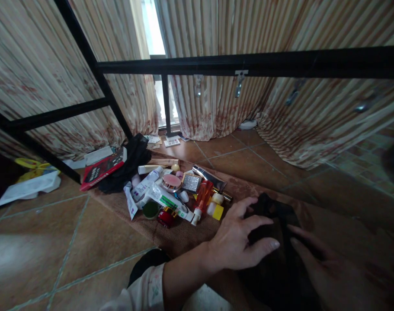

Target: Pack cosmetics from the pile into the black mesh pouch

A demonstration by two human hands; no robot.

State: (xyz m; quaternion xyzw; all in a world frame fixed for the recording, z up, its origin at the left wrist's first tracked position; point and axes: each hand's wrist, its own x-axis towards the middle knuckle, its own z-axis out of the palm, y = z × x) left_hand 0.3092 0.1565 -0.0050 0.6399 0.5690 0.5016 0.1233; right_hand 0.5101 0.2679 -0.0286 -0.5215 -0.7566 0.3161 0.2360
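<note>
My left hand (237, 237) lies with its fingers spread over a dark, soft black item (276, 207), perhaps a bag; its exact kind is lost in shadow. On the other side, my right hand (323, 259) has thumb and forefinger close together at that item's edge, and its other fingers are hard to make out. Beyond my left hand is a pile of cosmetics on a brown mat (184, 237): an orange pump bottle (203, 196), a white-and-green tube (171, 201), a pink round compact (171, 182), a glittery square case (192, 183) and a red jar (166, 217).
A crumpled black bag (132, 162) and a red packet (102, 168) lie at the mat's far left. A black metal frame (216, 65) with hanging clips crosses above. Behind it, striped curtains (222, 103) reach the tiled floor (102, 237).
</note>
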